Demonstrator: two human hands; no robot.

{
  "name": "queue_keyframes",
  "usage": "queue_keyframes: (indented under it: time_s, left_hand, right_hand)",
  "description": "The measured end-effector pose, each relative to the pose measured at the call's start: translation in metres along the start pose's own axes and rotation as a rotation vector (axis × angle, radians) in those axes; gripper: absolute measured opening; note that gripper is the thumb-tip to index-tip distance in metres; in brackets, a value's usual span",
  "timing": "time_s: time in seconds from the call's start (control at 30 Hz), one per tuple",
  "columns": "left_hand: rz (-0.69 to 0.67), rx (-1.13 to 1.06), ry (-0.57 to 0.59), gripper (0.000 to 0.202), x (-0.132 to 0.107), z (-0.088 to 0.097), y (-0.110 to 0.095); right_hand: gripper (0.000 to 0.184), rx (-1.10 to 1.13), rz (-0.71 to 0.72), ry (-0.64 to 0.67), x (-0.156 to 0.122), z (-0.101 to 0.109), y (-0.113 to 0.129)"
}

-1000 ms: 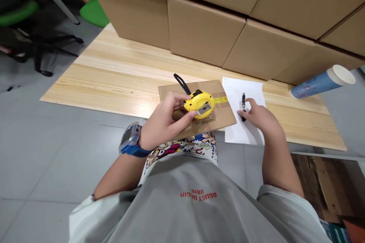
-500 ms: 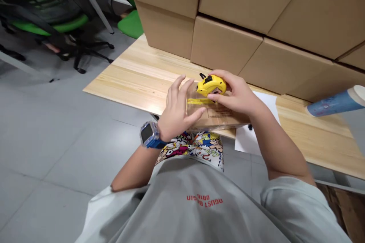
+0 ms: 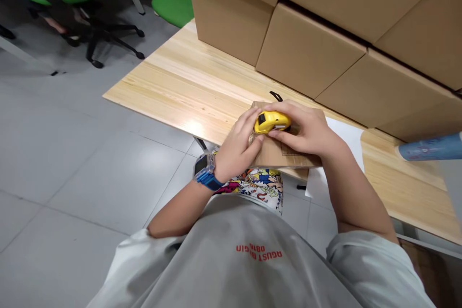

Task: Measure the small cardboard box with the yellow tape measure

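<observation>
Tape measure: the yellow tape measure (image 3: pixel 272 121) is over the top of a flat cardboard piece (image 3: pixel 269 156), between the two hands; its black strap (image 3: pixel 276 96) sticks out on the far side.
Right hand: the right hand (image 3: pixel 302 125) grips the tape measure, fingers over the far side and thumb along the near side.
Left hand: the left hand (image 3: pixel 241 143) is curled about the left end of the cardboard piece, fingertips right by the front of the tape measure; whether it is gripping either one, I cannot tell.
Wrist: a blue-strapped watch (image 3: pixel 206 171) is on the left arm.
Cardboard: it is at the near edge of the wooden surface (image 3: pixel 162 86).
Paper: a white sheet (image 3: pixel 348 142) is partly hidden behind the right forearm and hangs past the near edge.
Cup: a blue cup (image 3: pixel 431 148) is near the right end.
Back: big cardboard boxes (image 3: pixel 310 50) are stacked along the far side.
Floor: a green chair (image 3: pixel 175 5) is beyond the far left corner.
</observation>
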State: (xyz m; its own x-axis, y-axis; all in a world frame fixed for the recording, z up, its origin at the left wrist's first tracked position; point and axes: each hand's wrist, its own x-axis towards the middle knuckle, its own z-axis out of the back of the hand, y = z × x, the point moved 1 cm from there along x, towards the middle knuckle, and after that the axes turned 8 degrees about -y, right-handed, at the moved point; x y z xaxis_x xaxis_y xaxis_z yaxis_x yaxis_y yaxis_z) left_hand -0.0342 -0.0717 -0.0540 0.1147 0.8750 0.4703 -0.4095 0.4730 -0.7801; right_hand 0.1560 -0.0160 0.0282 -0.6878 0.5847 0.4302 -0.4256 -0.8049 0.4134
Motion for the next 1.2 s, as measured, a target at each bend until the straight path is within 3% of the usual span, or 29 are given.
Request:
queue_keyframes:
  time_s: [0.17, 0.33, 0.57, 0.9, 1.2]
  left_hand:
    - [-0.006, 0.133, -0.005, 0.047, -0.003, -0.002, 0.001]
    - [-0.025, 0.433, 0.029, 0.049, -0.002, 0.007, -0.005]
    - [-0.248, 0.668, 0.019, 0.045, 0.006, 0.017, 0.001]
    - [-0.229, 0.676, 0.089, 0.05, 0.009, 0.025, 0.002]
    - [-0.3, 0.689, 0.033, 0.045, 0.011, 0.026, 0.007]
  right_hand:
    - [0.041, -0.125, -0.157, -0.001, -0.02, 0.015, 0.001]
    - [0.039, -0.144, -0.16, -0.016, -0.041, 0.027, -0.003]
    - [0.041, -0.191, -0.214, -0.111, -0.072, 0.045, -0.015]
    - [0.047, -0.176, -0.386, -0.245, -0.128, 0.078, -0.052]
    - [0.045, -0.151, -0.464, -0.288, -0.155, 0.09, -0.073]
